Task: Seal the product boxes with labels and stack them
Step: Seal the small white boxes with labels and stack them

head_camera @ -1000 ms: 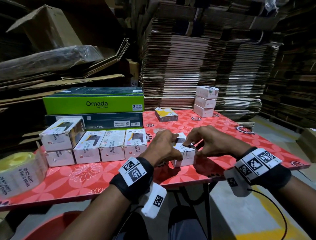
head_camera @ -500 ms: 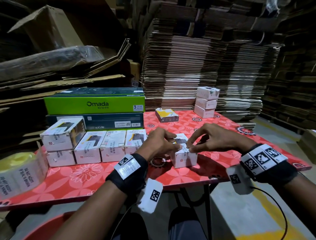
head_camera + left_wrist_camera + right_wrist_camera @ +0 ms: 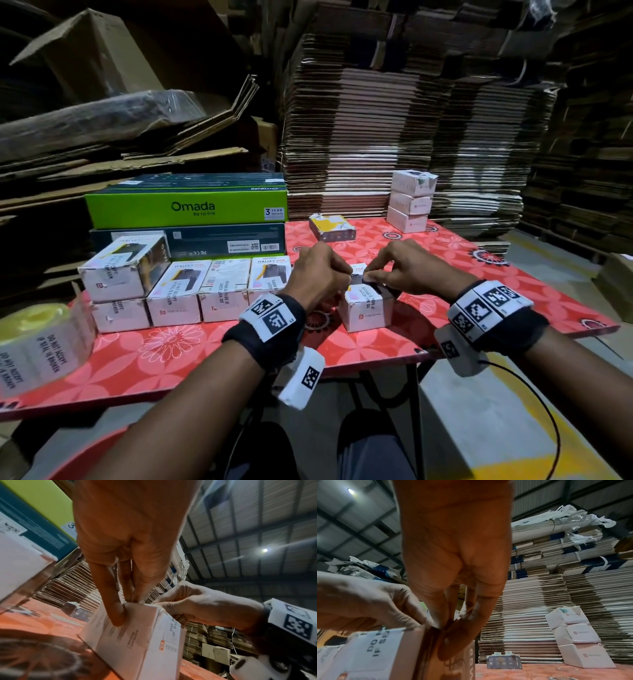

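Note:
A small white product box stands on the red flowered table near its front edge. A white seal label printed "DO NOT ACCEPT IF SEAL IS BROKEN" runs from the top down the front face. My left hand grips the box's top left edge, fingers down the left side. My right hand pinches the top right edge, its thumb on the right side. A stack of three white boxes stands at the back right of the table.
A row of labelled boxes lies at the left, one more on top. A label roll sits at the far left edge. Green and dark Omada cartons and a yellow box are behind. Flattened cardboard stacks wall the back.
My right hand went from pressing its fingers flat on the box top to pinching the top right edge. The left hand shifted its grip slightly. The box stayed in place.

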